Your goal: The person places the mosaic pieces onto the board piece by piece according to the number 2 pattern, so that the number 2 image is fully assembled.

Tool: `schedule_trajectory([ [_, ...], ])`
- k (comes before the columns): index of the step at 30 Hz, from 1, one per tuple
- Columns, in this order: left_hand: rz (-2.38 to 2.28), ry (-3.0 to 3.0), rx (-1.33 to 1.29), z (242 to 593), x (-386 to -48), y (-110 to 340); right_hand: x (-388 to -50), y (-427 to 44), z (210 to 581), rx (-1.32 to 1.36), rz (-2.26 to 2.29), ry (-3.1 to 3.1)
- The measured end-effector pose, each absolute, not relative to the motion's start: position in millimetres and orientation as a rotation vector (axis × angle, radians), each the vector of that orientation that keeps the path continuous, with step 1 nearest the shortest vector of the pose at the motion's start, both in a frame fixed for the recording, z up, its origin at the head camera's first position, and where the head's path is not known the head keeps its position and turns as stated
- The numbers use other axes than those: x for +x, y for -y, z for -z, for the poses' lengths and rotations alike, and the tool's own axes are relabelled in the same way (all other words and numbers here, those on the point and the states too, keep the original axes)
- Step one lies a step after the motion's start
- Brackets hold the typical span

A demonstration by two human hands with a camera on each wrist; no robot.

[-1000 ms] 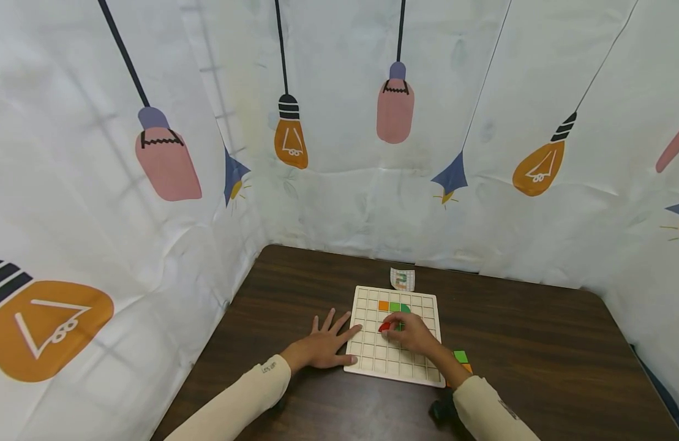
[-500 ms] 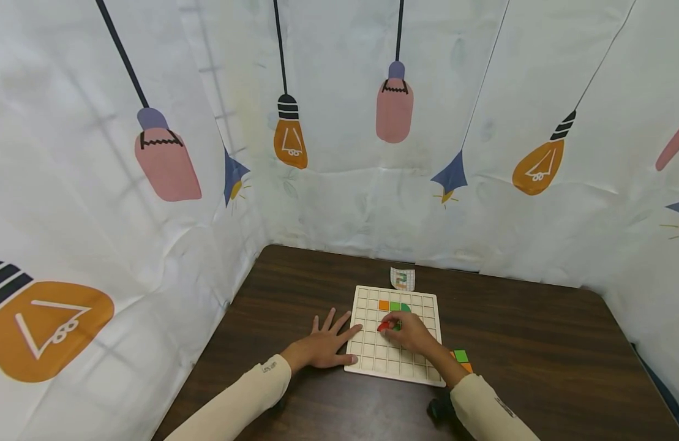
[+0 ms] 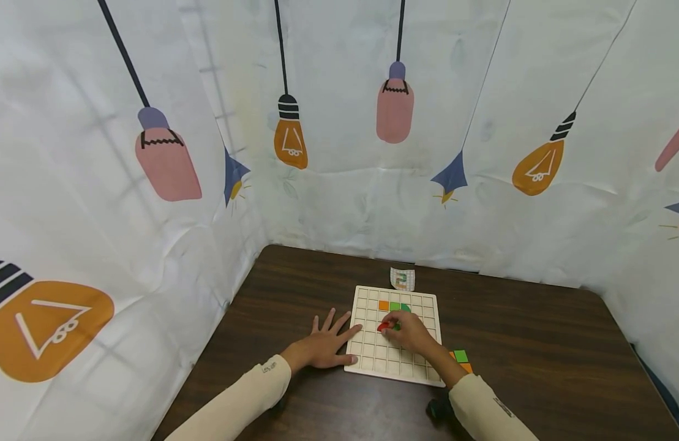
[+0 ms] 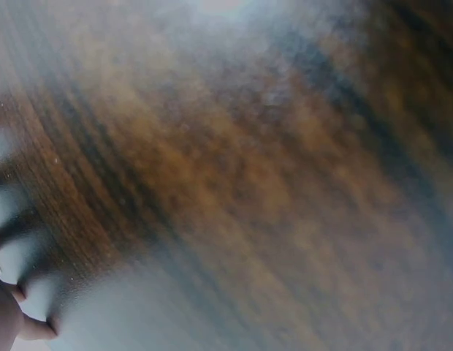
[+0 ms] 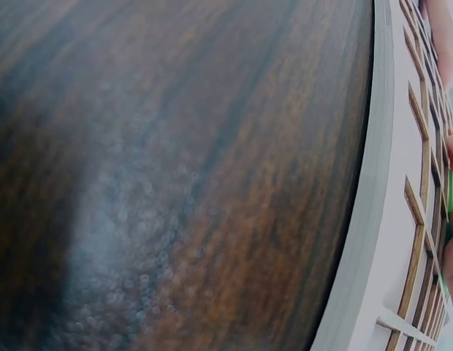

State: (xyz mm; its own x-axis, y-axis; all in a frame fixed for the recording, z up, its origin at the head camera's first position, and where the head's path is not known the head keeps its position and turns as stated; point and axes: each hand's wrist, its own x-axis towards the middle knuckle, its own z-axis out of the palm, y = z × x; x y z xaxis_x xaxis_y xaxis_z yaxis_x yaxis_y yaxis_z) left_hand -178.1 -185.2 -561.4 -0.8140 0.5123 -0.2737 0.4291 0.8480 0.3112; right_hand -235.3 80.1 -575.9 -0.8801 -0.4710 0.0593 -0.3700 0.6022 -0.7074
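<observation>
A pale square grid board [image 3: 369, 361] lies on the dark wooden table. My left hand [image 3: 321, 349] rests with fingers spread at its left edge, thumb and index finger touching the board. Over the middle of the grid, my right hand [image 3: 411, 334] pinches a small red tile [image 3: 382, 327] between thumb and fingers; how far it sits in a cell is hidden. Above that hand, an orange square tile [image 3: 383, 305], a light green tile [image 3: 395, 306] and a darker green tile with a rounded corner [image 3: 406, 308] form a row. Some green shows beneath the right fingers.
Behind the board lies a small printed card [image 3: 402, 280] with a coloured grid pattern. Loose tiles, including a green one [image 3: 461, 356], lie to the right, partly behind the right forearm. A dark object [image 3: 438, 410] is under the right wrist. A patterned white curtain [image 3: 339, 208] borders the table [image 3: 537, 343].
The right hand and the red tile have shifted very slightly left since one second ago. The left hand has stayed in place.
</observation>
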Motion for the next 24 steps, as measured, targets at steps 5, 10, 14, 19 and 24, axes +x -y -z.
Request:
schedule_trajectory([
  [5, -0.332, -2.674, 0.705, 560.8, -178.9, 185.2, -234.9, -79.3, 575.8, -0.706, 1.140, -2.722],
  [10, -0.327, -2.678, 0.710, 560.3, -178.6, 185.3, -234.5, -78.0, 575.6, -0.704, 1.146, -2.735],
  [14, -0.324, -2.681, 0.712, 560.5, -178.2, 185.1, -234.3, -77.0, 575.0, -0.713, 1.147, -2.752],
  [19, -0.328, -2.679, 0.710, 560.1, -177.6, 184.7, -234.0, -76.3, 574.3, -0.714, 1.152, -2.755],
  [24, -0.320, -2.677, 0.705, 560.2, -177.7, 184.6, -233.9, -76.0, 574.4, -0.709, 1.138, -2.753],
])
